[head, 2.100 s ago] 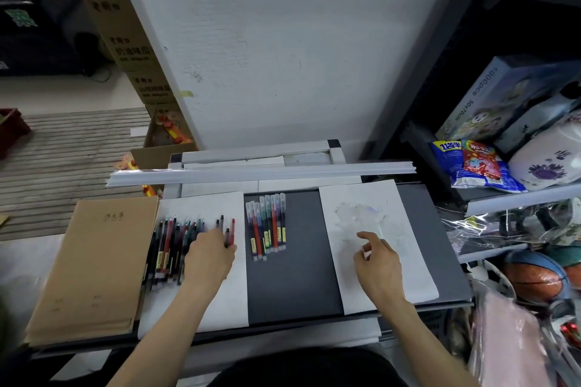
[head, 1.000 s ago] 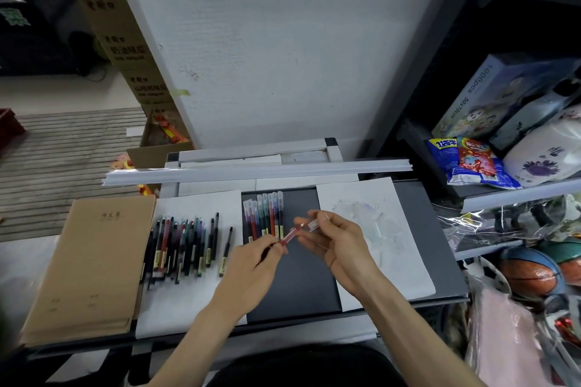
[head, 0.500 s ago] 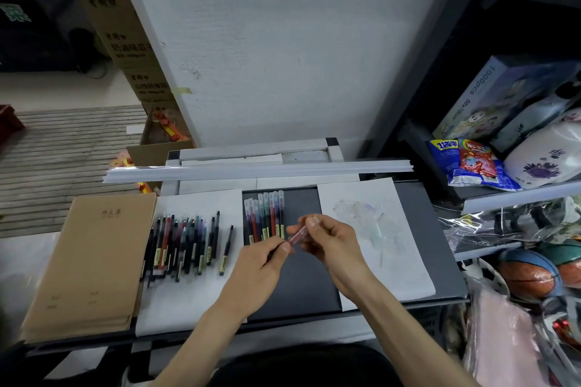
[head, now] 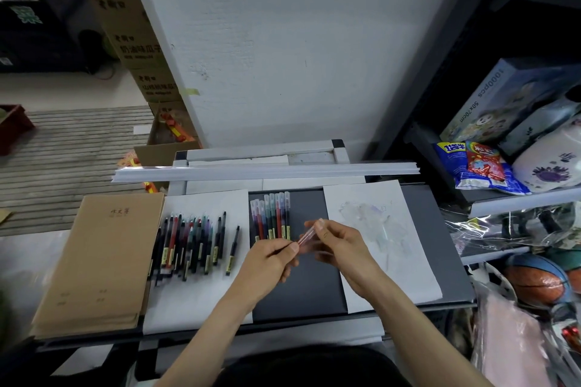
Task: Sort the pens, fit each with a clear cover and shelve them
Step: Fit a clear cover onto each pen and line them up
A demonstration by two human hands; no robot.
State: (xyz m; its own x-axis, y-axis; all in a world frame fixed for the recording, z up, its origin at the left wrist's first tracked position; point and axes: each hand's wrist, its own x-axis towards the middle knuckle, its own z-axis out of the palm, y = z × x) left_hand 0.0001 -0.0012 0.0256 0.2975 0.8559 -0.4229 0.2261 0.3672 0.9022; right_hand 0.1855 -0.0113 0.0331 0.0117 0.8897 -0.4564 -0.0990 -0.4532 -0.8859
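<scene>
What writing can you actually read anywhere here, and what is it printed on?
"1000pcs": side of the puzzle box on the right shelf.
"50x70cm": same box, beside it.
"奶油味瓜": cardboard box at the back left; the rest is cut off by the wall.
Notebook cover title, snack bag print, and yellow labels on the pens: too blurred or small to read.

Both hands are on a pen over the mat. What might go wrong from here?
1. The left hand and right hand pinch the pen by the fingertips only; it may slip and drop on the mat.
2. The spare covers barely show on the white paper beside the right wrist; a sweep may scatter them.
3. The covered pens lie just behind the hands; a knock may roll them out of line.
</scene>
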